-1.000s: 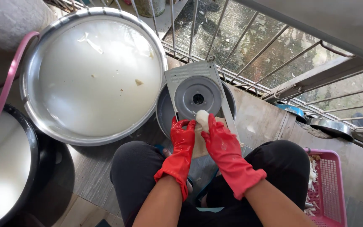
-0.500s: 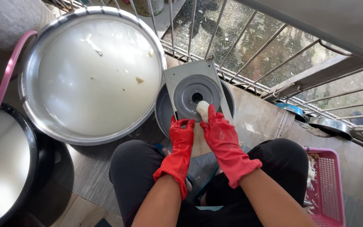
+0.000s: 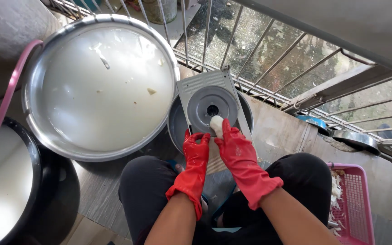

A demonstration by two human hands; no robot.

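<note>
The right hand (image 3: 234, 147), in a red rubber glove, closes its grip on a pale white vegetable piece (image 3: 216, 124) and presses it onto the round grey disc of a flat metal slicer board (image 3: 207, 106). The left hand (image 3: 196, 152), gloved alike, clamps the board's lower edge. The board lies across a small steel bowl (image 3: 175, 124), just beside a wide steel basin of milky water (image 3: 98, 86), with a pink plastic basket (image 3: 352, 204) at the right knee.

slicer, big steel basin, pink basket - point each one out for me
slicer (image 3: 207, 93): head view, on its flat grey plate above the round disc.
big steel basin (image 3: 28, 118): head view, on its left rim.
pink basket (image 3: 357, 193): head view, on its mesh wall at the right.
</note>
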